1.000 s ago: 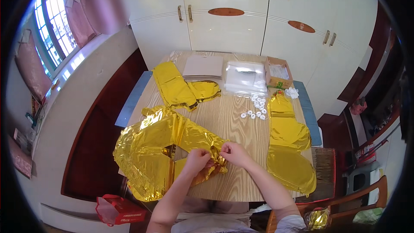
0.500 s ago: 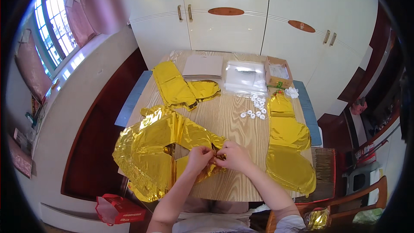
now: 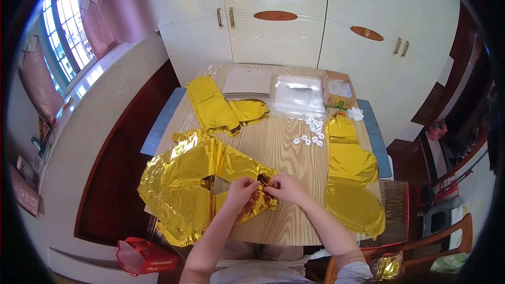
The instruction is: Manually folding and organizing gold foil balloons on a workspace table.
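A flat gold foil balloon with an opening in its middle lies across the left front of the table. At its right end, my left hand and my right hand both pinch the crinkled foil, fingertips close together. The foil is raised a little between them, and a dark fold shows there. What exactly lies under the fingertips is too small to make out. Another flat gold foil balloon lies behind it, and a third gold foil balloon lies along the table's right edge.
On the wooden table, small white rolls sit near the middle right. Behind them are a stack of grey-beige sheets, clear plastic bags and a cardboard box. A red bag stands below the left front; a wooden chair is at right.
My hands have drawn slightly apart, the right one moving a little to the right, and the foil between them shows more. Both keep their pinch on the balloon.
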{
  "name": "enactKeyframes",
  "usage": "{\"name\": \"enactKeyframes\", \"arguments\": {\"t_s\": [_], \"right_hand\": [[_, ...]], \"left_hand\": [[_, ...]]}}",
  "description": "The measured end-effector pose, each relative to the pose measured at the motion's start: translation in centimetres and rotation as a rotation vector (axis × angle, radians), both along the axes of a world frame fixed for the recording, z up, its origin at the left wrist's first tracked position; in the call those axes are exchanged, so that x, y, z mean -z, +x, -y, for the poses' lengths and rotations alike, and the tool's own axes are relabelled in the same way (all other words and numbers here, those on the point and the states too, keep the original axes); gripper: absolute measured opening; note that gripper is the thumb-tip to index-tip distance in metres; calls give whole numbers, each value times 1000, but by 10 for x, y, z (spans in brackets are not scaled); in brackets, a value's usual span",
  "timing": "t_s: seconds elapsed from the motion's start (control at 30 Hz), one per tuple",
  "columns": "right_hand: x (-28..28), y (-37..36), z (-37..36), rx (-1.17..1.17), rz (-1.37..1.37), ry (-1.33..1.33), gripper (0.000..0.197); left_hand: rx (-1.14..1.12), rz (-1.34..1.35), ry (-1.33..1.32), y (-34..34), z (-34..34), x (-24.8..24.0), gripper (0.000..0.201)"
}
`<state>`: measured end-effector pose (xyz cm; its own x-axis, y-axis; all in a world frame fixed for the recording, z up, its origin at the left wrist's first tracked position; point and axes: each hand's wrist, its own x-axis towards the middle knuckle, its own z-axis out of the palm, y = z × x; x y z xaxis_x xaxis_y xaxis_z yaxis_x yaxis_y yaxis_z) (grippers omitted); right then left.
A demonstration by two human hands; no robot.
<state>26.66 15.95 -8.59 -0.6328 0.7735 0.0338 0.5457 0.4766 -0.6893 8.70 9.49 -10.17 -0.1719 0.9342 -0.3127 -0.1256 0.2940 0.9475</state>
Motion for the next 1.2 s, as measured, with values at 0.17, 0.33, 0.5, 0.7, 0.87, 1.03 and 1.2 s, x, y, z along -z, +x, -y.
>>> {"name": "enactKeyframes", "arguments": {"t_s": [0.17, 0.33, 0.5, 0.7, 0.87, 1.03, 1.2], "right_hand": [[3, 0, 2, 24, 20, 41, 21], [2, 0, 3, 21, 53, 50, 20], [2, 0, 3, 48, 80, 59, 20], [-9, -3, 8, 101, 51, 33, 12], [-4, -1, 11, 46, -22, 146, 11], [-1, -1, 9, 42, 13, 108, 20], [-8, -2, 13, 26, 60, 136, 33]], "left_hand": [[10, -148, -26, 5, 0, -1, 12], [52, -230, -45, 5, -2, -2, 14], [29, -258, -10, 8, 1, -3, 15], [4, -299, 36, 6, 1, 2, 21], [-9, -248, 23, 8, 0, -6, 22], [-74, -95, -8, 8, 2, -11, 21], [-40, -335, 137, -4, 6, -14, 19]]}}
